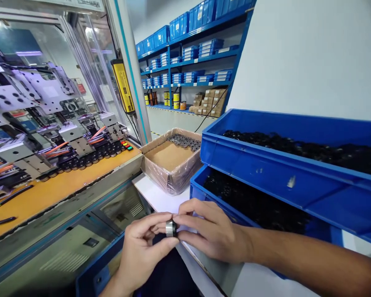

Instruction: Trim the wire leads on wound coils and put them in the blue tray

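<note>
Between a bench [83, 175] past the left hand [145, 243] and bins [259, 175] beyond the right hand [212, 231]: gripping a ring [170, 229] between left thumb and fingers, pinching its dark side with right fingertips, seemingly pointing its axis hand to hand.

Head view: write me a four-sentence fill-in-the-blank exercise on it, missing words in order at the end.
1. The left hand and the ____ hand both touch one small part.
2. The upper bin and the lower bin are both ____.
3. The pieces in the upper bin are ____.
4. In the picture, the open box stands to the ____ of both bins.

Missing words: right; blue; black; left.
</note>
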A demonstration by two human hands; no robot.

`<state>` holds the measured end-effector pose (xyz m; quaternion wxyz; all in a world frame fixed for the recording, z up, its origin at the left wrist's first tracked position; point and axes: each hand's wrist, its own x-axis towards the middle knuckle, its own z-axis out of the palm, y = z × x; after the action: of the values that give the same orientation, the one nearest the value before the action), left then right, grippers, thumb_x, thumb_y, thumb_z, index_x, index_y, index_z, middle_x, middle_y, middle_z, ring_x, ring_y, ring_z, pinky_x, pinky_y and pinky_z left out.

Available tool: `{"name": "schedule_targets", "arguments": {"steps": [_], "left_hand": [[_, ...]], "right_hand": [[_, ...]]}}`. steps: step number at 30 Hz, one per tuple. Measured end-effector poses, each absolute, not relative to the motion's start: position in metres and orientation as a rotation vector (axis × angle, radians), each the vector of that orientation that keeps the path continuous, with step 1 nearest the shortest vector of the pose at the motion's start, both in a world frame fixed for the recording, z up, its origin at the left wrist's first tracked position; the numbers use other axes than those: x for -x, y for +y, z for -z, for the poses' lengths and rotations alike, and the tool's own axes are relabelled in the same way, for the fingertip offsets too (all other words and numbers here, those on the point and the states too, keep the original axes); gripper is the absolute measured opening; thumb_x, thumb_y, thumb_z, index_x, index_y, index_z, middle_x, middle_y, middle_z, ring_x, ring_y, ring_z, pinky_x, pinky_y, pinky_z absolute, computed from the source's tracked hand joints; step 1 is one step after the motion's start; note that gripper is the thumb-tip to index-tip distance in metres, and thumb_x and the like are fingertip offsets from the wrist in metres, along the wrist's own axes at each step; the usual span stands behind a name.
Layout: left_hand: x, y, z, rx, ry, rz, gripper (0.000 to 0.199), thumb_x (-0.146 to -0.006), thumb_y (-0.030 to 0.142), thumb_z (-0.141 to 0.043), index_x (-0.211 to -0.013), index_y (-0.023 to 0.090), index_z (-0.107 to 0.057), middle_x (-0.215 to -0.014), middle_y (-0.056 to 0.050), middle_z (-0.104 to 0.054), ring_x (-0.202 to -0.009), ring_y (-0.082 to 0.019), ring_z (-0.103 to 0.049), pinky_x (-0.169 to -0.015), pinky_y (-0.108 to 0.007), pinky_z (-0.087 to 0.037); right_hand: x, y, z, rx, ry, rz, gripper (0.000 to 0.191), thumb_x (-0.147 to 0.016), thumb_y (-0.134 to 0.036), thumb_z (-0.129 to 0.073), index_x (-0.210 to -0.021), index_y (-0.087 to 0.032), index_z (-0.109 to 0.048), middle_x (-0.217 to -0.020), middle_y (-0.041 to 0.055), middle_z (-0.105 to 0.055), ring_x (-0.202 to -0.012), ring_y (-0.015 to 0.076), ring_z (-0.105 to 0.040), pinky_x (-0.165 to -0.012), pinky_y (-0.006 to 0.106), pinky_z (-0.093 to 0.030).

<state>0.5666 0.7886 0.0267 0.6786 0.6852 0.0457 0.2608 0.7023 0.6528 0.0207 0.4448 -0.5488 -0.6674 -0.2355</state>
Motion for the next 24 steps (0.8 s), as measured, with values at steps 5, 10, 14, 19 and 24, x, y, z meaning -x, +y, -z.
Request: {"name": "schedule_targets", "arguments": {"steps": [5,10,14,19,24], "left_hand": [[-0.566,0.789,-0.020,-1.400,0.107,-0.478,0.039,-0.069,0.004,-0.081,-0.101,0.026,-0.079,-0.086,-0.001,-0.082,-0.076,-0.012,-0.076,-0.073,-0.012,-0.058],[-0.567,0.788,-0.016,-1.311,0.090,-0.462,0.038,-0.069,0.005,-0.082,-0.101,0.024,-0.079,-0.089,-0.003,-0.081,-0.077,-0.012,-0.076,-0.073,-0.013,-0.058],[-0.567,0.787,-0.014,-1.276,0.092,-0.474,0.040,-0.066,0.001,-0.082,-0.099,0.023,-0.079,-0.087,-0.003,-0.081,-0.077,-0.013,-0.076,-0.072,-0.014,-0.059],[-0.568,0.786,-0.013,-1.251,0.090,-0.479,0.041,-0.064,0.001,-0.082,-0.098,0.023,-0.080,-0.086,-0.003,-0.081,-0.076,-0.012,-0.076,-0.071,-0.012,-0.058],[-0.568,0.785,-0.013,-1.229,0.089,-0.472,0.039,-0.064,0.001,-0.083,-0.097,0.021,-0.079,-0.085,-0.005,-0.081,-0.076,-0.014,-0.077,-0.072,-0.016,-0.059]], "right_hand": [[-0.703,0.653,-0.020,1.323,-1.690,0.623,0.013,-0.094,-0.012,-0.059,-0.106,-0.009,-0.061,-0.093,0.0088,-0.065,-0.084,0.0134,-0.064,-0.070,0.022,-0.053],[-0.703,0.653,-0.023,1.342,-1.710,0.657,0.013,-0.097,-0.014,-0.055,-0.109,-0.010,-0.058,-0.094,0.0092,-0.066,-0.085,0.0140,-0.065,-0.072,0.024,-0.056],[-0.701,0.652,-0.024,1.343,-1.704,0.636,0.012,-0.098,-0.016,-0.053,-0.108,-0.011,-0.058,-0.093,0.0096,-0.066,-0.085,0.0152,-0.065,-0.071,0.026,-0.058],[-0.700,0.652,-0.024,1.339,-1.705,0.614,0.013,-0.096,-0.014,-0.056,-0.108,-0.010,-0.060,-0.095,0.0116,-0.066,-0.086,0.0156,-0.066,-0.072,0.026,-0.058],[-0.700,0.652,-0.024,1.351,-1.706,0.576,0.016,-0.096,-0.013,-0.056,-0.111,-0.011,-0.060,-0.097,0.0112,-0.067,-0.088,0.0163,-0.067,-0.073,0.027,-0.059]]}}
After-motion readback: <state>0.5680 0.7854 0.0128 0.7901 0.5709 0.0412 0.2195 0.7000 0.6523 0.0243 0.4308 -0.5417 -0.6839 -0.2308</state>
